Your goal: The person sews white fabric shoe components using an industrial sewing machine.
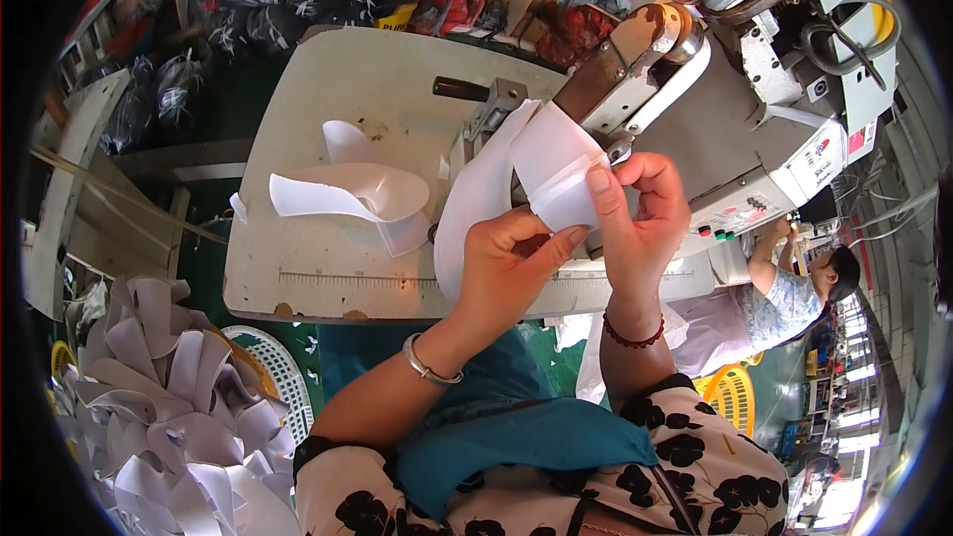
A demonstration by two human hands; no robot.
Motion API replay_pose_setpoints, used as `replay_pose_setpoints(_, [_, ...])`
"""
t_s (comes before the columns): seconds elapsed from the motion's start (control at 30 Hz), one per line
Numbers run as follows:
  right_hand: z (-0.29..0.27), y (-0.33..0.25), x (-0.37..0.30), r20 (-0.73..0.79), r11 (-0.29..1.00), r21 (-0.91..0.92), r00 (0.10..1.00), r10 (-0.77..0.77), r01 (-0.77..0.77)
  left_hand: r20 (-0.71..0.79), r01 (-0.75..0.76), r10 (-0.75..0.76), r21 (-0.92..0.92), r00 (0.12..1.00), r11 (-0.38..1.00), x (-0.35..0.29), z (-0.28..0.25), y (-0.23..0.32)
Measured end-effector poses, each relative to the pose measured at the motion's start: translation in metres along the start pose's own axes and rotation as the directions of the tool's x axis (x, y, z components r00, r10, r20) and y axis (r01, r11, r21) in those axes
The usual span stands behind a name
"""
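A white strip of sheet material (pixel 564 154) is pinched between both hands beside the machine's narrow worn arm (pixel 620 67). My left hand (pixel 504 263) grips its lower edge, thumb pointing right. My right hand (pixel 640 213) holds its right edge between thumb and fingers, close under the machine's small metal tip. A wider curved part of white sheet (pixel 472 208) hangs down to the left of my left hand; where it joins the strip is unclear. Another curled white piece (pixel 342 191) lies on the worn table (pixel 328 69), left of my hands.
A black-handled metal clamp (pixel 486 94) stands on the table behind the strip. The grey machine body (pixel 735 144) fills the right side. At the lower left is a heap of white curved pieces (pixel 179 407) beside a white basket (pixel 278 367). Another person (pixel 774 308) works at the right.
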State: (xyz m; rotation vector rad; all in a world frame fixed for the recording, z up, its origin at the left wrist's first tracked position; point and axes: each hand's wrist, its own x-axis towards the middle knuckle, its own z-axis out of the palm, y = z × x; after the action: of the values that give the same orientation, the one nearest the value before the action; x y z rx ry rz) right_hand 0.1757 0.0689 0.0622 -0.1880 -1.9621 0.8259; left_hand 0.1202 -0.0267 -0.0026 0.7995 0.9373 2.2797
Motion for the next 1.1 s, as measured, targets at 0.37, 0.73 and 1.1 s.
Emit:
replay_pose_setpoints(0.37, [0.0, 0.0, -0.002, 0.004, 0.976, 0.176, 0.992, 0.126, -0.125, 0.014, 0.021, -0.022, 0.024, 1.0, 0.999, 0.001, -0.005, -0.002])
replay_pose_setpoints(0.73, [-0.018, 0.003, -0.009, 0.16, 0.965, -0.042, 0.955, -0.251, 0.26, -0.05, 0.141, -0.146, -0.082, 0.988, 0.987, 0.008, -0.011, 0.013])
replay_pose_setpoints(1.1, [-0.012, 0.047, 0.001, 0.062, 0.953, 0.182, 0.971, 0.233, -0.24, -0.144, 0.265, -0.272, -0.065, 0.952, 0.962, 0.063, -0.025, 0.034])
